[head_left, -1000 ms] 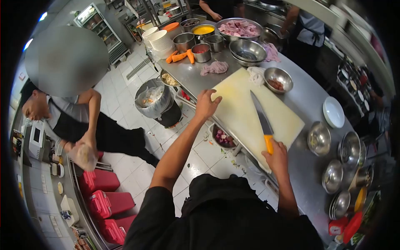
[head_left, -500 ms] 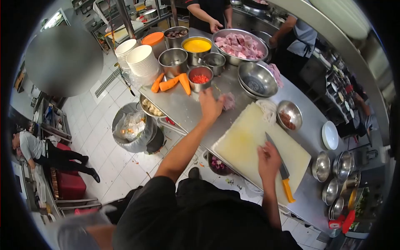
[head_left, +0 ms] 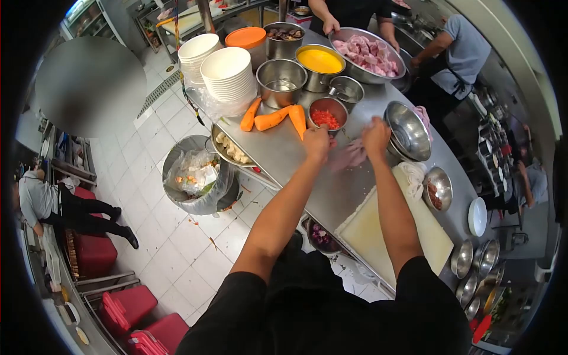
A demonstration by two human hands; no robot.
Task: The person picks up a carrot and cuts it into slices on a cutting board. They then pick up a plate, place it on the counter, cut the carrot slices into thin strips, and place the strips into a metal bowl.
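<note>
My left hand is at the near side of a small steel pot of chopped red pieces, its fingers curled in. What they hold, if anything, is hidden. To its right, my right hand is curled beside the stacked steel bowls; its grip is also hidden. Between the hands lies a blurred, pinkish, cloth-like piece on the steel table. My right forearm crosses the pale cutting board. The knife is out of sight. Peeled carrots lie left of the pot.
Behind stand a steel pot of yellow liquid, stacked white tubs and a large bowl of raw meat, touched by another person's hand. A white cloth sits on the board's far edge. A lined bin stands on the floor.
My right hand has moved from above the knife on the board to beside the stacked bowls. My left hand's fingers have curled in near the red-filled pot. The view has shifted.
</note>
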